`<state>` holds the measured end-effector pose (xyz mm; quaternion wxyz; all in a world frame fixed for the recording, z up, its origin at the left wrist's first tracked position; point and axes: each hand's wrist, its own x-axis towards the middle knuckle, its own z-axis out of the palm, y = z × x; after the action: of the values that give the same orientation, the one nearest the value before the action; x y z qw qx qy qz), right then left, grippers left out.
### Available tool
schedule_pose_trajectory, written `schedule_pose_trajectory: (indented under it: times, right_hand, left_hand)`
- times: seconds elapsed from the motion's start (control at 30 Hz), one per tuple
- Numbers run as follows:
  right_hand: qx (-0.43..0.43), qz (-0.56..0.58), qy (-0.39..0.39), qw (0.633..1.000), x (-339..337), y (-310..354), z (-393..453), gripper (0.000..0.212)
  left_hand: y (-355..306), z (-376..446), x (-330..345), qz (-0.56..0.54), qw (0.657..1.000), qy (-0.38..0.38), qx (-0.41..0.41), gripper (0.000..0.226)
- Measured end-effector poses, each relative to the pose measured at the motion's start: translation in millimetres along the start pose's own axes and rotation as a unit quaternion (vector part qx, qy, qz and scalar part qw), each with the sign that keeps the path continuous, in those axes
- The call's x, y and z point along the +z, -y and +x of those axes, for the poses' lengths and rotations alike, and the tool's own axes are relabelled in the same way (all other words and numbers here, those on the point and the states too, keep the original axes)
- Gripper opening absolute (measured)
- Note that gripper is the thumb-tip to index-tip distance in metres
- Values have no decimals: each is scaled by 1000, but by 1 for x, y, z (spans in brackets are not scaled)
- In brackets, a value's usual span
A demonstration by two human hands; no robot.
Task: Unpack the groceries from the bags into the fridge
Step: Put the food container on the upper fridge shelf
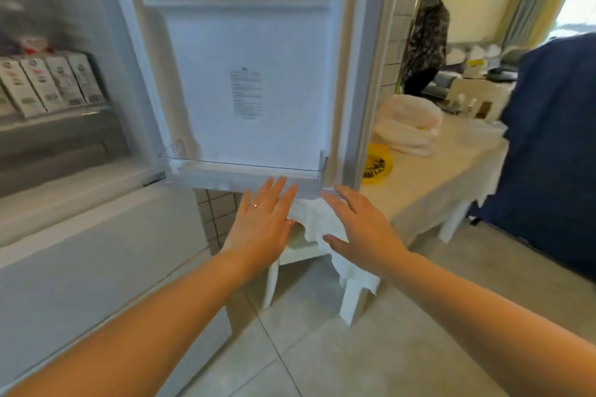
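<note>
beside the open fridge (64, 126) we stand facing its door (248, 74), which swings out in front of us with a bare lower shelf (245, 167). both our hands reach toward that shelf's lip and hold nothing: the left hand (263, 222) is flat with fingers straight and spread, the right hand (361, 226) likewise loose and apart. a row of cartons (48, 80) already sits on a rack inside. the groceries left to move wait in a white bag (406, 126) on the table (451, 171), well apart from us, with a yellow bag (375, 164) just beside it. we judge the white bag soft, crinkly and probably light, so we should take it by its gathered top. a white cloth covers the table, pale tiles cover the floor (322, 348), and another person (425, 39) stands farther back in the room.
</note>
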<state>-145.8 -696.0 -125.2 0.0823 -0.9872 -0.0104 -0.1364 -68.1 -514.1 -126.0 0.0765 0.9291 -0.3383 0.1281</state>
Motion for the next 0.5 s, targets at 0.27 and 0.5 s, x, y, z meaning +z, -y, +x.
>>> schedule_pose_trajectory:
  times: [0.27, 0.5]
  right_hand:
    - [131, -35, 62, 989, -8, -176, -105, 77]
    - [185, -20, 91, 978, -13, -300, -162, 78]
  left_hand:
    - [-168, 49, 88, -32, 994, 71, 79, 61]
    - [-279, 81, 150, -70, 986, 106, 104, 61]
